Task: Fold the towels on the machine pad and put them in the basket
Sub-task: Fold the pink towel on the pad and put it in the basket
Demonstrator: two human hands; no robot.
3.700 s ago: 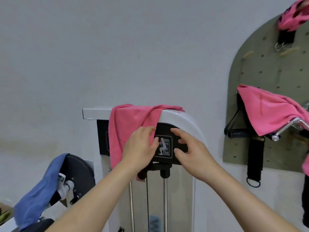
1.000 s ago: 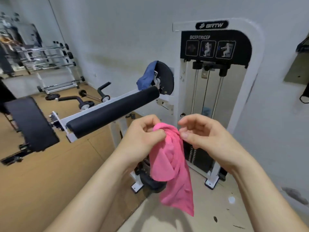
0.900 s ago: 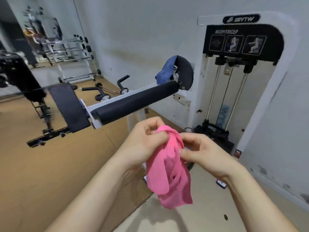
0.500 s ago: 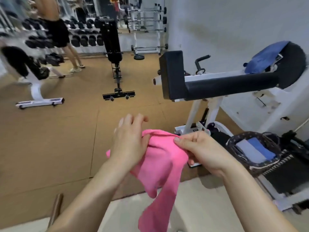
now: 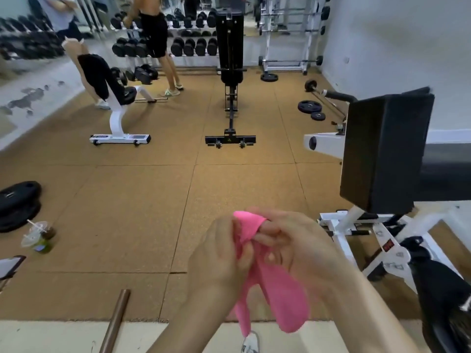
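Observation:
A pink towel (image 5: 277, 296) hangs bunched between my two hands in front of me, low in the head view. My left hand (image 5: 219, 258) pinches its upper edge from the left. My right hand (image 5: 298, 248) grips the top fold from the right, with cloth draped over its fingertips. The rest of the towel dangles below toward the floor. The black machine pad (image 5: 384, 151) stands at the right, on a white frame. The basket is out of view.
A black bag or seat (image 5: 443, 296) sits low at the right. An upright black bench (image 5: 230, 72) stands mid-floor, weight plates (image 5: 17, 202) and drink cups (image 5: 38, 238) lie at the left, a brown bar (image 5: 116, 319) slants near my feet. People stand by the dumbbell rack.
My view has swung left from the machine to the open gym floor. Both hands have drawn closer together on the pink towel, and the basket has left the frame.

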